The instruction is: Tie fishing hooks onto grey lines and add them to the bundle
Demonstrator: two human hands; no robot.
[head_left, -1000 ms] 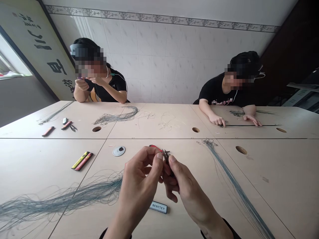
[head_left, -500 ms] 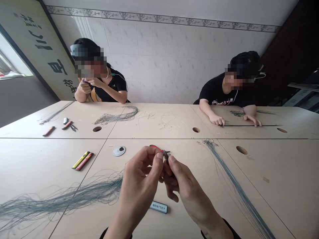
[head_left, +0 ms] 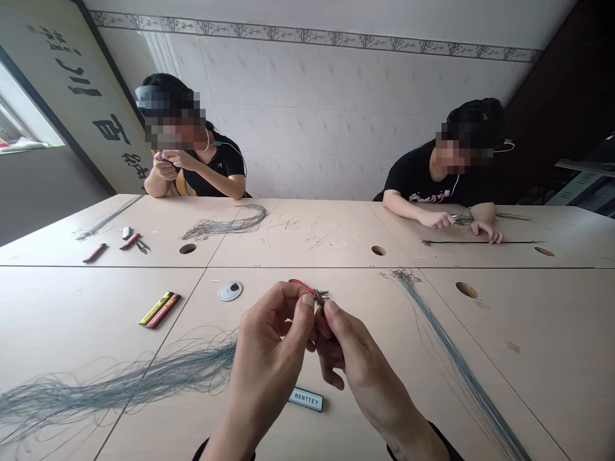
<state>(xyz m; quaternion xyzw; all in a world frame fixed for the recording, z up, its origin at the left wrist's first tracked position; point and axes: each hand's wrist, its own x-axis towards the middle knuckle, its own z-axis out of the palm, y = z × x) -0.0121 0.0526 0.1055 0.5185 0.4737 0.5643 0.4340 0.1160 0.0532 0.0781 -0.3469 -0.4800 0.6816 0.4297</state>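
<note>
Pinching small red-handled pliers [head_left: 307, 290] between left hand [head_left: 269, 346] and right hand [head_left: 369, 365], fingers clenched on the metal head, blue-grey line [head_left: 120, 378] heaped beside, round grommet [head_left: 230, 291] just ahead

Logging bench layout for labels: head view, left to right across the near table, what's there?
yellow and red strips → round grey disc → left hand → small red-handled pliers → right hand → long hank of grey-blue line
</note>
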